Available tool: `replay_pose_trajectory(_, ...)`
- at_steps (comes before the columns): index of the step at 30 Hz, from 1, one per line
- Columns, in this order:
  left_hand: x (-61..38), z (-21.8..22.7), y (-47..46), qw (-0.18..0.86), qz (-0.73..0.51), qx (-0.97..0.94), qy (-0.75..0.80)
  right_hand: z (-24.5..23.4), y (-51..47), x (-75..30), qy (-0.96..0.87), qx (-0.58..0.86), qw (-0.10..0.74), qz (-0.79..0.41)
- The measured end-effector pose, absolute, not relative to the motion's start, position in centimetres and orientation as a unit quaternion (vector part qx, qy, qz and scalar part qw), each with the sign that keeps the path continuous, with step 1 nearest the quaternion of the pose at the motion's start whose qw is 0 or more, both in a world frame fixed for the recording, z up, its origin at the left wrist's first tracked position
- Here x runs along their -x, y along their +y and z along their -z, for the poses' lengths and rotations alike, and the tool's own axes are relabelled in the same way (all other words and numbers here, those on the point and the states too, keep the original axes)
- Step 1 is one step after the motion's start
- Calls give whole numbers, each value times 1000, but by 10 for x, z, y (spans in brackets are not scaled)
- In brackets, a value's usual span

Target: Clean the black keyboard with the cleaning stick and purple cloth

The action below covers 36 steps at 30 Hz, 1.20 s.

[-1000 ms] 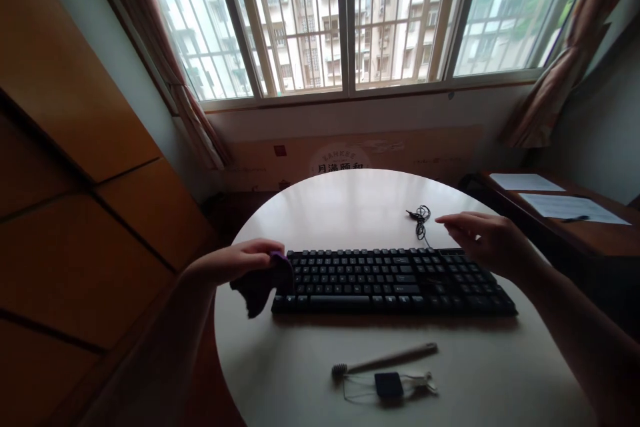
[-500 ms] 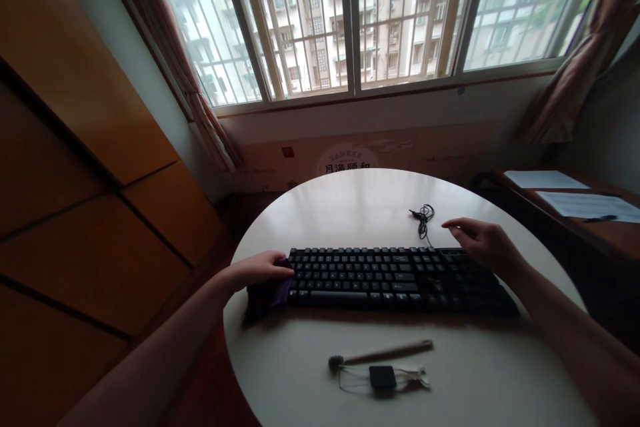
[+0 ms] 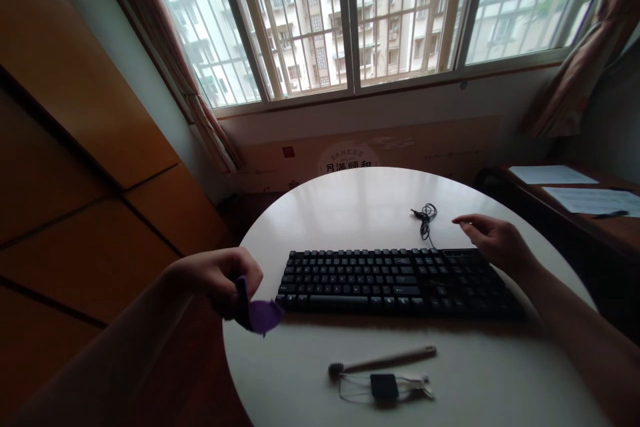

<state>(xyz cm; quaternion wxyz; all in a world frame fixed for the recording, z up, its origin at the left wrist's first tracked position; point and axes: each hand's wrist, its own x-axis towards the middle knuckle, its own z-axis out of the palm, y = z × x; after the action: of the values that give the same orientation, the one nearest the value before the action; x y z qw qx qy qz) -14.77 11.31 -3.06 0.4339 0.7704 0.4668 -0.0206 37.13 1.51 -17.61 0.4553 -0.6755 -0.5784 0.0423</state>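
A black keyboard [image 3: 395,280] lies across the round white table [image 3: 360,207]. My left hand [image 3: 220,277] is closed on a purple cloth [image 3: 259,312], held just off the keyboard's left end above the table's left rim. My right hand [image 3: 493,240] hovers over the keyboard's far right corner with its fingers spread and nothing in them. The keyboard's black cable [image 3: 425,217] lies coiled behind it.
A thin wooden-handled brush [image 3: 383,360] and a small black key puller with wire loops [image 3: 385,387] lie near the front edge. A wooden cabinet [image 3: 75,167] stands at left. A side desk with papers [image 3: 575,190] is at right. A barred window fills the back.
My left hand has pulled the purple cloth away from the keyboard's left end, leftward and toward me. My right hand has stayed over the right end.
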Motion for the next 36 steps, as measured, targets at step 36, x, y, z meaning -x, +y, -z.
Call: replay_pose_trajectory(36, 123, 114, 167, 518, 77, -710, 471, 189, 27, -369, -594, 711, 358, -116)
